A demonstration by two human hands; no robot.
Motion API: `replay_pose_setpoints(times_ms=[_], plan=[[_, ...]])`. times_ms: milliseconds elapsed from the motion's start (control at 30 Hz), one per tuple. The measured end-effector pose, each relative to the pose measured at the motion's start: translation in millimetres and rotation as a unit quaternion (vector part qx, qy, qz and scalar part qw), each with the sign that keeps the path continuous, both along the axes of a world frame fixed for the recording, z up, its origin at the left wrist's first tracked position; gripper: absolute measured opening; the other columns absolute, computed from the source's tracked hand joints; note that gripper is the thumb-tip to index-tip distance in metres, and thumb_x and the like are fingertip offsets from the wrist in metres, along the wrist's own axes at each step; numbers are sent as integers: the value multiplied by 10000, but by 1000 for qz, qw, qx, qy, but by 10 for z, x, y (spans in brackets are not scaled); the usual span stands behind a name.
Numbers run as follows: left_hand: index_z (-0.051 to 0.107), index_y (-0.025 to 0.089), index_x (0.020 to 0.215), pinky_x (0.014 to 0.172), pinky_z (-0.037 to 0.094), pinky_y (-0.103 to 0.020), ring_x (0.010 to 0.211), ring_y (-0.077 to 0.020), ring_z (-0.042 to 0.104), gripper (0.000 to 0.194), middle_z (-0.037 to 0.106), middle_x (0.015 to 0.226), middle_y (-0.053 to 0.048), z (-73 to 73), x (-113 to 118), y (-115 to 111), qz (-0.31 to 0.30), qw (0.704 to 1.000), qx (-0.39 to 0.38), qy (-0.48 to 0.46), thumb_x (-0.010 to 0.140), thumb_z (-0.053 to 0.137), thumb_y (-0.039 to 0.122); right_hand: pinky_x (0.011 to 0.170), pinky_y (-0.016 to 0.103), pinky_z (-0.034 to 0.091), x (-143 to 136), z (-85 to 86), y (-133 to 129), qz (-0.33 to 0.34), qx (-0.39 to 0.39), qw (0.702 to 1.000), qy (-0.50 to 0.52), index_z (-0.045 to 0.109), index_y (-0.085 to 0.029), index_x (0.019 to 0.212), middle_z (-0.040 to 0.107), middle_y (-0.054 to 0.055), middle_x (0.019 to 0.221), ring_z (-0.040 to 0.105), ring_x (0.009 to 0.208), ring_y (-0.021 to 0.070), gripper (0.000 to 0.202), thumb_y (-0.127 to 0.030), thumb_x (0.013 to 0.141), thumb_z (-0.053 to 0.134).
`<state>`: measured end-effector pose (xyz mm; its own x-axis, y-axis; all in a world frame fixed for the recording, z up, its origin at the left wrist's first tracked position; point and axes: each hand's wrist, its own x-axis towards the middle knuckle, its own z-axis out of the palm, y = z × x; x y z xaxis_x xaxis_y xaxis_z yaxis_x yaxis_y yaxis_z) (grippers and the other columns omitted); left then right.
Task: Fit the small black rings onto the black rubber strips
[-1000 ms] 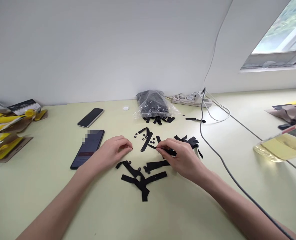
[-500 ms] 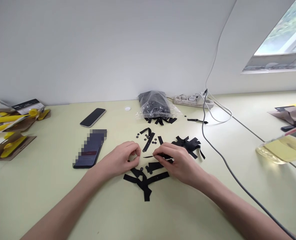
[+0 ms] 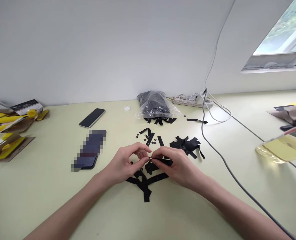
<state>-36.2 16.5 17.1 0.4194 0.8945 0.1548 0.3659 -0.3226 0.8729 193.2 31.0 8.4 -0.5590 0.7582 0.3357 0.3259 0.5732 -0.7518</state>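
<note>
Between my hands, over the middle of the table, is a small black strip (image 3: 150, 159), mostly hidden by fingertips. My right hand (image 3: 179, 163) pinches it between thumb and forefinger. From the other side, my left hand (image 3: 128, 164) closes thumb and fingers at the strip's tip, its forefinger arched above. Beneath and in front of both hands lie black fabric strips (image 3: 146, 191), some crossing each other. Small black round pieces (image 3: 146, 136), like washers or snaps, are scattered just beyond. A pile of black strips (image 3: 188, 144) rests beside my right hand.
Two phones (image 3: 92, 117) lie to the left, one partly pixelated. A clear bag of black material (image 3: 154, 104) and a power strip (image 3: 191, 100) stand by the wall. A grey cable (image 3: 223, 156) crosses on the right. Yellow-handled packaged tools (image 3: 11, 118) sit far left.
My left hand has moved right and meets my right hand at the small black strip. A small round piece left of the loose strips is now visible. My right hand has barely moved.
</note>
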Motion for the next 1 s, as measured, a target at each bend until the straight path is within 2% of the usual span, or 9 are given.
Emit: replay_pose_setpoints(times_ms=[167, 367, 500, 567, 633, 733, 767, 900, 1000], plan=[[669, 242, 1133, 770, 543, -254, 849, -143, 654, 159, 703, 939, -19, 4, 26, -19, -2, 999, 47, 16, 990, 602, 230, 684, 271, 528, 4, 0, 6, -3, -2, 1000, 10, 685, -216, 1005, 744, 20, 915, 672, 762, 141, 87, -204, 996, 599], [665, 231, 1109, 791, 562, -268, 872, -154, 672, 145, 713, 972, -28, 16, 37, -45, 7, 996, 84, 33, 1005, 564, 228, 680, 284, 545, 4, -21, 8, -11, 9, 1000, 11, 710, -217, 1025, 750, 32, 909, 682, 757, 153, 116, -224, 1000, 597], [601, 254, 1273, 899, 554, -297, 1047, -187, 656, 352, 694, 1165, -49, 41, 13, -79, -36, 993, 95, 57, 936, 592, 153, 696, 284, 553, -2, -20, 15, -28, -3, 1000, 13, 723, -224, 1026, 761, 24, 905, 693, 762, 151, 124, -233, 1002, 602], [554, 266, 1346, 948, 542, -323, 1108, -211, 626, 486, 659, 1259, -64, 34, 24, -93, -52, 991, 95, 73, 883, 686, 191, 717, 287, 565, -5, -19, 14, -37, -20, 999, 18, 730, -224, 1041, 774, 32, 948, 713, 804, 157, 136, -233, 1003, 600], [568, 264, 1323, 928, 546, -326, 1066, -207, 630, 463, 664, 1234, -63, 12, 55, -96, -31, 993, 93, 70, 889, 726, 269, 713, 290, 573, -10, -16, 9, -40, -35, 998, 22, 733, -221, 1040, 778, 42, 966, 722, 824, 166, 145, -242, 1004, 595], [666, 234, 1127, 831, 553, -299, 936, -178, 661, 186, 710, 1061, -42, -28, 112, -80, 32, 997, 57, 28, 973, 652, 337, 667, 285, 561, -17, -5, 3, -44, -44, 998, 23, 727, -216, 967, 768, 34, 892, 705, 760, 163, 122, -252, 983, 611], [687, 222, 1060, 808, 553, -296, 903, -174, 671, 155, 720, 1008, -39, -37, 126, -72, 46, 998, 35, 8, 988, 635, 349, 647, 281, 551, -19, 1, 3, -46, -48, 997, 24, 723, -215, 944, 760, 27, 856, 692, 727, 158, 115, -255, 975, 620], [726, 199, 971, 749, 563, -289, 846, -179, 703, 205, 750, 932, -44, -51, 137, -55, 75, 994, -48, -58, 952, 697, 401, 622, 286, 534, -23, 25, 6, -41, -96, 994, 40, 736, -212, 952, 749, 23, 809, 674, 692, 158, 142, -304, 977, 631], [728, 189, 978, 777, 585, -287, 855, -177, 727, 209, 766, 933, -48, -53, 121, -56, 79, 988, -86, -100, 930, 732, 393, 712, 311, 569, -21, 37, 6, -32, -131, 989, 63, 753, -220, 1018, 780, 39, 918, 723, 813, 183, 166, -327, 983, 632]])
